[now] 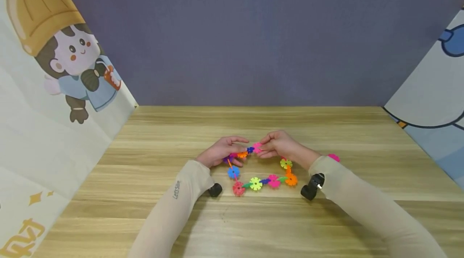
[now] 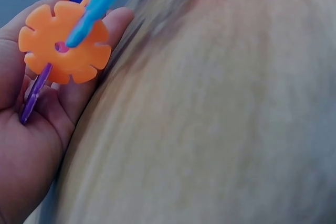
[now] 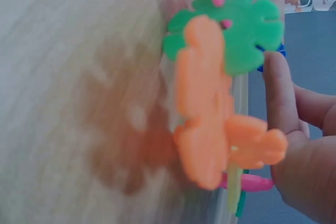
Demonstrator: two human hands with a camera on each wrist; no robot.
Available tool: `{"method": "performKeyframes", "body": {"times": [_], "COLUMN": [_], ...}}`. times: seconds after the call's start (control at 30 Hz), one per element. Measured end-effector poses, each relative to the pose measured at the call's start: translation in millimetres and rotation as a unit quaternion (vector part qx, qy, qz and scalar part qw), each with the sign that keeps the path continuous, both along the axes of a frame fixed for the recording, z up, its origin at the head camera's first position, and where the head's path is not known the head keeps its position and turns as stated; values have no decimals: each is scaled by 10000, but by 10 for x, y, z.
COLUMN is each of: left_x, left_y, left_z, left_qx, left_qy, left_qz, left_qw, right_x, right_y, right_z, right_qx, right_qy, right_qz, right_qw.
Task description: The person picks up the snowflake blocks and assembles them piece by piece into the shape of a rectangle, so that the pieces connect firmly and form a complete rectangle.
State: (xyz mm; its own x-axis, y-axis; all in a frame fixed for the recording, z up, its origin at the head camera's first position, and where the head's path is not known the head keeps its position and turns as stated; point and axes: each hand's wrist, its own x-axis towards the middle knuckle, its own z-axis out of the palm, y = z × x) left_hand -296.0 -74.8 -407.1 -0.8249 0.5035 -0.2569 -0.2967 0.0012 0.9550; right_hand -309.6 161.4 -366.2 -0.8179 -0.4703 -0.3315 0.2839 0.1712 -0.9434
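A chain of flower-shaped plastic snowflake discs (image 1: 255,184) forms a loop between both hands, with pink, orange, yellow, green, blue and purple pieces joined at their slots. My left hand (image 1: 221,151) holds the loop's far left part, thumb and fingers around it. In the left wrist view an orange disc (image 2: 44,51) lies in front of the fingers, and a purple disc (image 2: 34,95) sits edge-on against the palm. With its fingertips my right hand (image 1: 280,145) pinches the chain at a pink disc (image 1: 257,147). Orange discs (image 3: 205,103) and a green disc (image 3: 254,32) partly hide that grip in the right wrist view.
A separate pink disc (image 1: 334,157) lies on the wooden table (image 1: 174,129), partly behind the right sleeve. A dark grey panel (image 1: 253,40) rises at the table's back edge. Printed cartoon sheets (image 1: 54,129) stand at both sides.
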Motion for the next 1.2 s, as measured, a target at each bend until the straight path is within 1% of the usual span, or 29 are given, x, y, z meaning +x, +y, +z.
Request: {"method": "performKeyframes", "body": {"times": [0.1,0.23,0.33,0.4,0.53,0.63,0.73,0.8,0.87,1.0,1.13,1.2], "left_x": [-8,-13,-10,-11,-20,-26,-26,-24,-23,-25,-37,-37], "left_y": [-3,-7,-15,-21,-27,-33,-50,-64,-75,-74,-57,-55], "left_z": [-8,-9,-3,4,21,27,20,12,6,10,11,20], "left_qx": [59,173,131,64,8,-7,-6,21,71,81,-99,-206], "left_qy": [-117,-129,-115,-136,-205,-206,-175,-129,-131,-85,101,137], "left_qz": [34,40,-3,-55,-183,-318,-441,-498,-503,-531,-787,-936], "left_qw": [9999,9998,9998,9999,9996,9993,9989,9987,9986,9985,9968,9953], "right_x": [6,15,17,8,-15,-36,-69,-90,-113,-145,-151,-143], "right_y": [-29,-60,-69,-64,-44,-23,19,78,162,398,657,781], "right_z": [18,45,37,24,20,21,11,23,43,133,236,269], "right_qx": [76,156,144,159,356,553,661,686,637,540,679,780], "right_qy": [-82,-132,-142,-117,211,487,665,810,925,1041,1240,1337], "right_qz": [-70,-132,-119,-42,295,547,659,691,623,492,470,465], "right_qw": [9999,9997,9997,9998,9987,9958,9934,9920,9917,9919,9888,9868]}}
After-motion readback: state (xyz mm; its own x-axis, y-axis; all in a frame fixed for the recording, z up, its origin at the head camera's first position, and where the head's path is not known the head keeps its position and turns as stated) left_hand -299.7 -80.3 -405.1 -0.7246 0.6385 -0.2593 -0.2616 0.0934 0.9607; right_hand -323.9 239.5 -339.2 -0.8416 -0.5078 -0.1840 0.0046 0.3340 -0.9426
